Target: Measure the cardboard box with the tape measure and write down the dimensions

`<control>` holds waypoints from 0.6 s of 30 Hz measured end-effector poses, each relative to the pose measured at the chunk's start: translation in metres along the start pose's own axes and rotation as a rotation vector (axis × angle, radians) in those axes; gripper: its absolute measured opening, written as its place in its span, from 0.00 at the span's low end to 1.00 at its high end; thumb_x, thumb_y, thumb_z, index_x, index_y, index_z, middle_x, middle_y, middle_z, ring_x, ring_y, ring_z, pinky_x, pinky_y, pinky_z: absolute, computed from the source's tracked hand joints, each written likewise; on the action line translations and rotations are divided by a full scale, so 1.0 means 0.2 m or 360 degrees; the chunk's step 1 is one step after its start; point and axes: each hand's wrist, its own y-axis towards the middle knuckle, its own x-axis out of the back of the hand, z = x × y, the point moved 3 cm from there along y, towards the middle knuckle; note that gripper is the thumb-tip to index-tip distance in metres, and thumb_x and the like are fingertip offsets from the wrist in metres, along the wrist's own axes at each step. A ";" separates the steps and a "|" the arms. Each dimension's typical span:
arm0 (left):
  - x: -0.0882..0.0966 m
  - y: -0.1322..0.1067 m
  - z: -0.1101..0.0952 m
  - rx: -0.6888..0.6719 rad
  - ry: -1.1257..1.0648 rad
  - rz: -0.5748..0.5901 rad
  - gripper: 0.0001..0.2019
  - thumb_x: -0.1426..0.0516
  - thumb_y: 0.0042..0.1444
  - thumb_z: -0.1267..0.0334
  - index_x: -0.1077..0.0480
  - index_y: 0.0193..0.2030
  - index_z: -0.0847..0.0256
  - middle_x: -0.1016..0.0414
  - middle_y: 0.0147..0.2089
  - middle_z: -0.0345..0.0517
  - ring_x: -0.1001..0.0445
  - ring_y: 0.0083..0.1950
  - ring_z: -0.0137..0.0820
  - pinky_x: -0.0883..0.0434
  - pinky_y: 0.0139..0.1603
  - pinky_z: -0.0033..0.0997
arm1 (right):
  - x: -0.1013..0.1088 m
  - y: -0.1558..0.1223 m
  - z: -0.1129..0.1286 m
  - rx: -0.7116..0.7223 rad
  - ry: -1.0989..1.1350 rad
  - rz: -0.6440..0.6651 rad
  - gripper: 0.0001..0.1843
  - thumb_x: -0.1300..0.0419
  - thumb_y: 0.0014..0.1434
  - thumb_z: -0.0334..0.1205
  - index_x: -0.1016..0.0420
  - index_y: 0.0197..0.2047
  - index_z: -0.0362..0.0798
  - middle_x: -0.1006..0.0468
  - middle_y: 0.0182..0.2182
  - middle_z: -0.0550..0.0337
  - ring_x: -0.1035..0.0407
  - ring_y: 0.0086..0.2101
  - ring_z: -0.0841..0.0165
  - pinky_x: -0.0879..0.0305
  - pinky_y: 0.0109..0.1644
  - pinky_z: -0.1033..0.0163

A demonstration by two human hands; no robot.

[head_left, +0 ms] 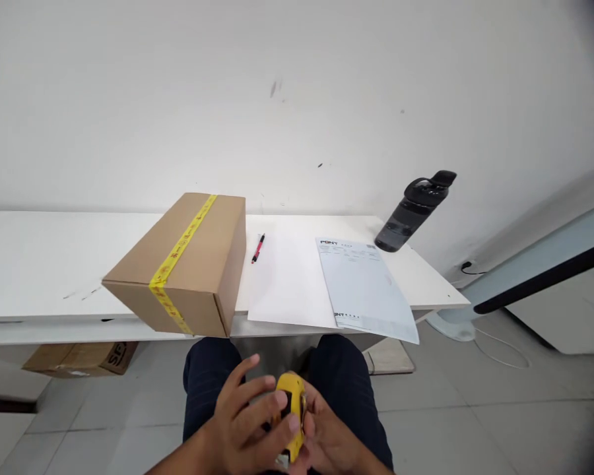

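Note:
A yellow and black tape measure (297, 389) is held upright between my two hands, low in the view and above my lap. My right hand (329, 432) grips it from the right side, with the fingers partly hidden behind the case. From the left, my left hand (242, 422) presses its nearer fingertips against the black face of the case. Its other fingers stretch up and away from the case. A small metal piece, perhaps the tape's end hook, shows at the bottom of the case.
On the white table (44, 264) are a cardboard box (183, 254) with yellow tape, a red and black pen (258, 249), a blank white sheet (292, 284), and a printed sheet (366, 284) overhanging the front edge. A dark bottle (410, 214) stands at right. Another carton (79, 358) lies below.

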 end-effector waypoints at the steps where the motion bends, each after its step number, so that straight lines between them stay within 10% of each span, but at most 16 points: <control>1: -0.05 0.06 0.01 -0.0002 -0.0086 -0.0078 0.31 0.35 0.53 0.44 0.34 0.62 0.44 0.19 0.44 0.47 0.18 0.44 0.40 0.21 0.57 0.55 | 0.03 0.00 -0.02 -0.0014 0.0027 -0.0060 0.32 0.22 0.41 0.59 0.26 0.43 0.51 0.23 0.27 0.65 0.33 0.20 0.78 0.36 0.26 0.73; 4: -0.19 0.26 0.07 0.0162 -0.0485 -0.0137 0.45 0.39 0.54 0.35 0.47 0.71 0.59 0.22 0.53 0.62 0.21 0.56 0.45 0.20 0.54 0.49 | 0.09 0.01 0.07 0.0037 -0.0262 -0.0137 0.37 0.25 0.39 0.68 0.23 0.45 0.52 0.20 0.33 0.60 0.25 0.31 0.68 0.30 0.38 0.64; 8: -0.26 0.47 0.15 0.0279 -0.0667 -0.0313 0.37 0.43 0.59 0.36 0.45 0.69 0.53 0.19 0.46 0.53 0.18 0.47 0.40 0.20 0.50 0.47 | 0.13 0.05 0.51 0.0618 -0.1671 -0.0066 0.37 0.36 0.49 0.74 0.19 0.50 0.54 0.18 0.45 0.49 0.25 0.45 0.53 0.31 0.51 0.50; 13: -0.37 0.54 0.30 0.0394 -0.0382 -0.0313 0.32 0.38 0.55 0.39 0.37 0.58 0.58 0.21 0.45 0.53 0.20 0.47 0.41 0.22 0.48 0.45 | 0.18 0.50 1.04 0.1174 -0.2887 -0.0204 0.22 0.55 0.74 0.47 0.20 0.51 0.54 0.18 0.40 0.50 0.25 0.40 0.58 0.34 0.46 0.53; 18: -0.53 0.49 0.42 0.0628 -0.0159 -0.0108 0.32 0.31 0.46 0.48 0.36 0.53 0.58 0.21 0.45 0.48 0.21 0.46 0.41 0.27 0.59 0.52 | 0.28 1.25 1.12 0.0471 -0.4330 -0.0059 0.32 0.53 0.64 0.21 0.37 0.69 0.48 0.20 0.45 0.44 0.27 0.37 0.60 0.41 0.40 0.57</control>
